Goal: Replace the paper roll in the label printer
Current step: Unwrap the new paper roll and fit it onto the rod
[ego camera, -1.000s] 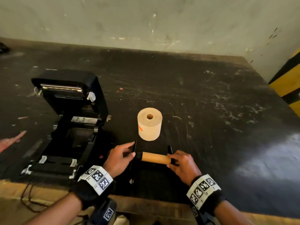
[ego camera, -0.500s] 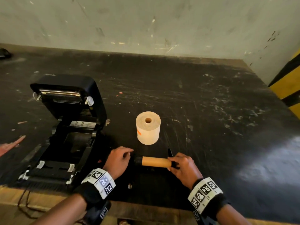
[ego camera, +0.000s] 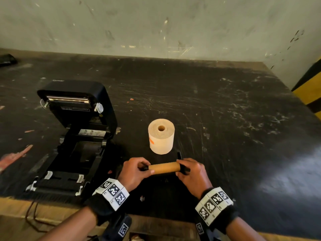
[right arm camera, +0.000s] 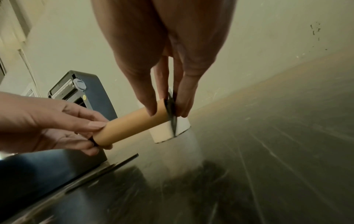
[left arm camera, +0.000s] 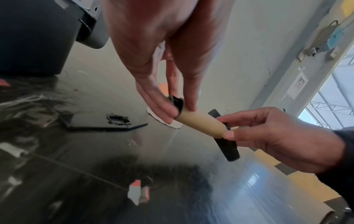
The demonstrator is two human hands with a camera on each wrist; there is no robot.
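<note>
I hold an empty brown cardboard core (ego camera: 164,167) level just above the table, on a black spindle. My left hand (ego camera: 147,169) pinches its left end (left arm camera: 178,112), where the spindle tip shows. My right hand (ego camera: 180,168) pinches the right end at a black end plate (left arm camera: 228,148), thumb on the core (right arm camera: 168,110). The new paper roll (ego camera: 161,136) stands on end just behind the core. To the left sits the black label printer (ego camera: 76,136), lid up, with no roll in its bay.
A flat black plate with a hole (left arm camera: 99,122) lies on the black scuffed table (ego camera: 225,136) under my left hand. The table's wooden front edge (ego camera: 52,211) has a cable hanging over it. A wall runs behind, and a yellow-black post (ego camera: 311,91) stands at the right.
A black end plate stood at my left fingers a second ago and is gone from there. My left fingers have closed on the core's left end. The right hand holds as before.
</note>
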